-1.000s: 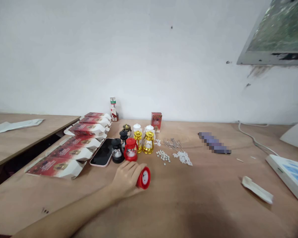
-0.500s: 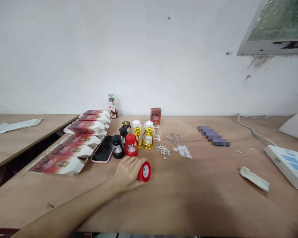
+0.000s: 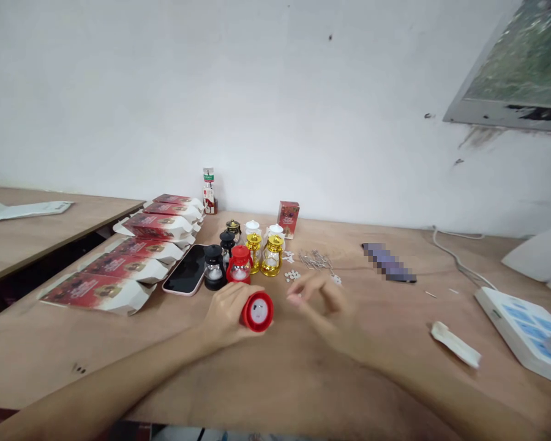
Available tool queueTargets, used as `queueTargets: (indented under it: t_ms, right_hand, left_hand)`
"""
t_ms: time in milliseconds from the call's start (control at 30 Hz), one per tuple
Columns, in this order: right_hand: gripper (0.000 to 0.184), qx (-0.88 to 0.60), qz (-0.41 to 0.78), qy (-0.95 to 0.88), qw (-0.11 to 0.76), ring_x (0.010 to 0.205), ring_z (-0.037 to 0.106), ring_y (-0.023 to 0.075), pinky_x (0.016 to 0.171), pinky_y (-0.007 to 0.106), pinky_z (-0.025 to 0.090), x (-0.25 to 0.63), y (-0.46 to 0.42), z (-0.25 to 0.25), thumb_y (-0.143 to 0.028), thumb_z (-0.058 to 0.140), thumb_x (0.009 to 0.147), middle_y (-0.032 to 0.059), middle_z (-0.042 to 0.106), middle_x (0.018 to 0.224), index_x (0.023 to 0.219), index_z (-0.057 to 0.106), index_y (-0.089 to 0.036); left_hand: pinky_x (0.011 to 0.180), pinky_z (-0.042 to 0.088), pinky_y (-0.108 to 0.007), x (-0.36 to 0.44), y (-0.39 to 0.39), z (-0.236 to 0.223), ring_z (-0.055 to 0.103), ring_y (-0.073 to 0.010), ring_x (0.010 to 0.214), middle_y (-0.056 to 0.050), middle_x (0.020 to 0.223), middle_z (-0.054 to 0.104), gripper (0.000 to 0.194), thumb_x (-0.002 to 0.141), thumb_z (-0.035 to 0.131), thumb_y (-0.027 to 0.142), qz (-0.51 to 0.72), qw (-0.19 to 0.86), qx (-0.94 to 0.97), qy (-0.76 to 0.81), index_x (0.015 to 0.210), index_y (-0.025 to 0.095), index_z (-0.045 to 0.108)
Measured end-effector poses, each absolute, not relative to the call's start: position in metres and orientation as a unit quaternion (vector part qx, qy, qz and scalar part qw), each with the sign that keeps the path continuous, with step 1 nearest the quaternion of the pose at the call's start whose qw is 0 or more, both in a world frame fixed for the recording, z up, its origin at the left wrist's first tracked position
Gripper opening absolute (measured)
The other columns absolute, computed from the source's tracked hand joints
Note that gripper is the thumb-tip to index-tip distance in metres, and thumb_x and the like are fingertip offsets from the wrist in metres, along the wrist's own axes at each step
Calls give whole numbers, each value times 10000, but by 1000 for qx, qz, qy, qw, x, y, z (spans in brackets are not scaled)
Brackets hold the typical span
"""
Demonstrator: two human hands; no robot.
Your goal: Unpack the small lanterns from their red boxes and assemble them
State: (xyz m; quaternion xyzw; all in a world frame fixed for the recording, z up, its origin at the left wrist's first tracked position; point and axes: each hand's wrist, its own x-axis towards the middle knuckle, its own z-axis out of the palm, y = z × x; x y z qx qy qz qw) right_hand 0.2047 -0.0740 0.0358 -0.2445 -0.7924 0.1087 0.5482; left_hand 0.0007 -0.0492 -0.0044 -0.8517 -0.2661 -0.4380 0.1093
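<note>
My left hand [image 3: 227,315] is wrapped round a small red lantern [image 3: 258,311] lying on its side on the wooden table [image 3: 275,380], its round base facing me. My right hand [image 3: 326,306] hovers just right of the lantern, blurred by motion; its fingers seem loosely spread, with nothing visible in them. Behind my hands stand several little lanterns: red [image 3: 239,265], black [image 3: 213,267] and gold [image 3: 272,257]. Small white round pieces [image 3: 292,275] and thin metal pins [image 3: 316,260] lie right of the lanterns, partly hidden by my right hand.
A phone [image 3: 187,277] lies left of the lanterns, beside a row of flat red-and-white boxes [image 3: 133,260]. One upright red box [image 3: 288,218] and a small bottle [image 3: 208,191] stand near the wall. A white scrap [image 3: 455,344], a white device [image 3: 523,334] and a cable [image 3: 459,260] lie right.
My right hand has come into view from the lower right and reached toward the lantern. My left hand has lifted and turned the lantern slightly, still gripping it.
</note>
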Motion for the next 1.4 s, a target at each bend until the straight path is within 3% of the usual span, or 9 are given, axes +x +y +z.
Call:
queueTargets:
  t_ms: [67,200,400,700,1100,1400]
  right_hand:
    - [91,-209,72,-813,539,699,595,117,621,252,499,193,-73,24,-168,569,849,25,627,752,763,540,-172]
    - [57,-174,-20,-817,549,721,582,136,655,288,497,182,-69,-2,-112,598,823,47,658,780,837,599,-167]
    - [122,-178,-63,-819,542,801,589,165,682,326,517,188,-63,-22,-98,629,796,87,673,876,908,625,-147]
    - [43,-183,-113,-816,536,851,628,186,698,323,562,184,-67,-17,-100,624,790,104,693,885,793,629,-143]
    - [94,-195,-170,-809,527,823,686,173,761,265,592,182,-71,-16,-64,626,737,84,715,779,736,594,-152]
    - [131,-191,-173,-805,535,797,694,165,753,249,595,183,-73,-15,-38,618,716,79,713,746,724,573,-161]
  left_hand:
    - [674,501,-287,1,-50,-4,649,-179,750,-66,868,683,351,784,606,389,-431,112,-858,-257,1028,163,492]
    - [658,480,-300,2,-52,-2,636,-186,736,-69,837,680,307,845,511,390,-400,147,-874,-234,1029,145,491]
    - [647,451,-312,4,-52,0,616,-191,709,-70,816,679,292,877,446,376,-351,206,-885,-227,1012,126,512]
    - [648,430,-320,3,-51,-2,606,-197,705,-78,822,678,302,888,416,356,-333,247,-878,-240,1027,109,519]
    - [606,415,-307,7,-51,-1,602,-182,647,-81,755,676,419,953,259,377,-337,298,-863,-229,984,76,548]
    - [617,442,-312,10,-53,-1,597,-179,630,-85,720,666,383,938,292,335,-338,308,-860,-227,985,77,571]
